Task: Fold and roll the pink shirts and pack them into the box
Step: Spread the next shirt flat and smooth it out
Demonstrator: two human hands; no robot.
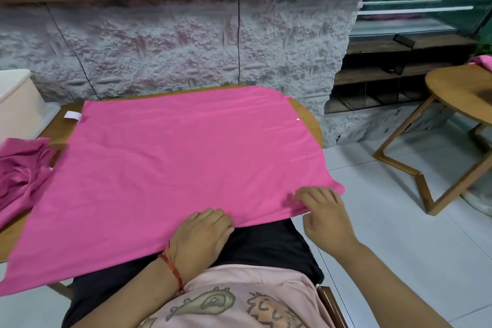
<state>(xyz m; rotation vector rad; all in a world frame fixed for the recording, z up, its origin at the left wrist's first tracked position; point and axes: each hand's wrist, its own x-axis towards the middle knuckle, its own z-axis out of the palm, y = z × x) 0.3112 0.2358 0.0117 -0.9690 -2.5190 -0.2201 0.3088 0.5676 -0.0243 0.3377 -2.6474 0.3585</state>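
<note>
The white box (16,104), far left of the left hand (205,231), is being cut off by the frame; that hand's fingertips are hiding under the hem it is clutching; the smooth, flat pink shirt (173,162) is lying on the wooden bench (58,128) ahead of both hands, its long axis seemingly running left-right; the right hand (322,210) is pinching its near corner.

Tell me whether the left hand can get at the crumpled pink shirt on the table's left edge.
Probably yes. Only the flat spread shirt lies between the left hand, now gripping its hem, and the crumpled shirt.
</note>
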